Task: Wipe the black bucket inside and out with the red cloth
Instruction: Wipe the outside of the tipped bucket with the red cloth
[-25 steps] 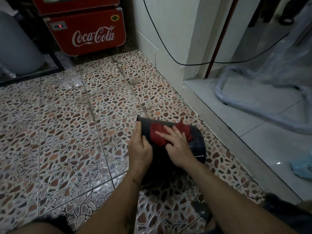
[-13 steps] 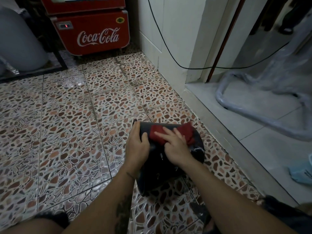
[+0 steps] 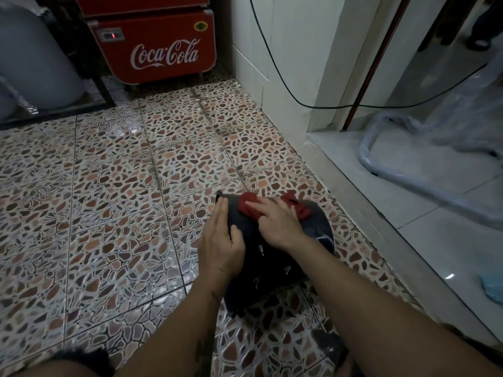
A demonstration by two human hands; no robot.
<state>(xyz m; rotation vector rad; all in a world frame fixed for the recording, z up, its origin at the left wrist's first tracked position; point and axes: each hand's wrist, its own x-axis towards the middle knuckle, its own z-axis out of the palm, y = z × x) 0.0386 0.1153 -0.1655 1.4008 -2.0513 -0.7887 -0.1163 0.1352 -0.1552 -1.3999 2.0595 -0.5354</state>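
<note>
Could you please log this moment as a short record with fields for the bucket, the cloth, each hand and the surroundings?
bucket: black bucket lying on its side on the pebble-pattern tiled floor
cloth: red cloth bunched on the bucket's outer wall
right hand: right hand pressing the cloth to the bucket
left hand: left hand gripping the bucket's left edge
surroundings: red Coca-Cola cooler behind, black cable hanging along the wall

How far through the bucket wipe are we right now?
Done: nothing can be confirmed finished. In hand: the black bucket lies on its side on the tiled floor; the left hand steadies its edge while the right hand presses the red cloth on the outer wall. Bright glints show on that wall lower down. Left: the rest of the outside and the inside, which is hidden here.
</note>
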